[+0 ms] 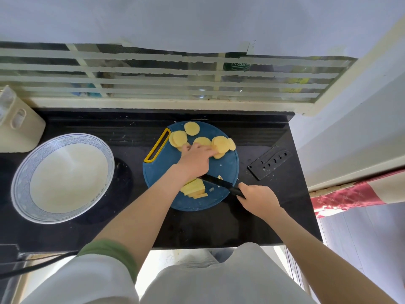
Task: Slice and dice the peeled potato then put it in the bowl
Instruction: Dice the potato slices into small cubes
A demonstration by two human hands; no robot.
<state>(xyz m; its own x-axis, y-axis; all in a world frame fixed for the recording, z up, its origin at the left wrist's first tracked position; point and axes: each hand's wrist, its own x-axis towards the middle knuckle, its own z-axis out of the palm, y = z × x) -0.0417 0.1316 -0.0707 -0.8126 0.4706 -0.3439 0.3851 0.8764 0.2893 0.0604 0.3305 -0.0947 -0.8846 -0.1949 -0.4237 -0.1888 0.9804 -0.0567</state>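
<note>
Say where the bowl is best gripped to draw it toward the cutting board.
Probably the bowl by its blue-patterned rim on the side facing the cutting board, thumb over the lip, fingers beneath. It is broad and shallow, too wide to span, and that edge lies nearest the left hand.

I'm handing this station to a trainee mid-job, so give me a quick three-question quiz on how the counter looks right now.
1. True or false: the bowl holds potato pieces.
2. What does the right hand grip? A) a peeler B) the black knife C) a spoon
3. Fill in: the left hand touches the round slices on the ___ side of the cutting board, while the cut strips lie on the near side.

Key: 1 false, the bowl is empty; 2 B; 3 far.
</note>
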